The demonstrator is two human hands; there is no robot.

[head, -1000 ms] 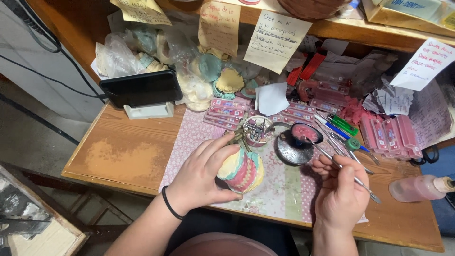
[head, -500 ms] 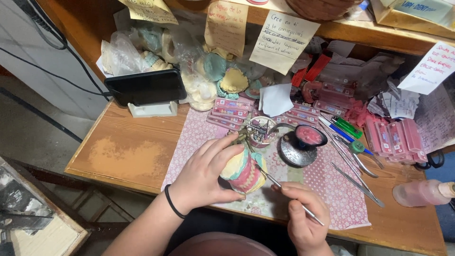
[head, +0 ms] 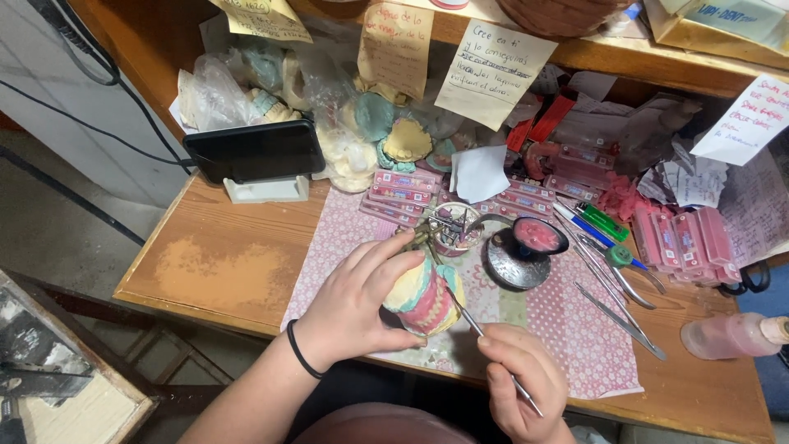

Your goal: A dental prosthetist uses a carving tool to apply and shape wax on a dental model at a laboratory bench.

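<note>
Two hands at a cluttered wooden desk [head: 230, 263]

The left hand [head: 357, 304] grips a striped plaster mould [head: 423, 296] on the pink patterned mat [head: 575, 329] — the right hand [head: 522, 386] pinches a thin metal tool [head: 481, 333], tip touching the mould.

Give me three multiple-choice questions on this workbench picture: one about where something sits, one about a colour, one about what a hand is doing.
1. Where does the black phone stand?
A. on a white stand at the left back of the desk
B. flat on the patterned mat
C. on the top shelf

2. What colour is the band on the left wrist?
A. red
B. black
C. white

3. What is the right hand doing?
A. resting open on the desk
B. lifting the pink bottle
C. gripping a thin metal tool that points at the striped plaster model

Answers: 1 A, it sits in a white holder; 2 B, a dark loop shows; 3 C, the fingers pinch the tool while the left hand grips the model.
</note>
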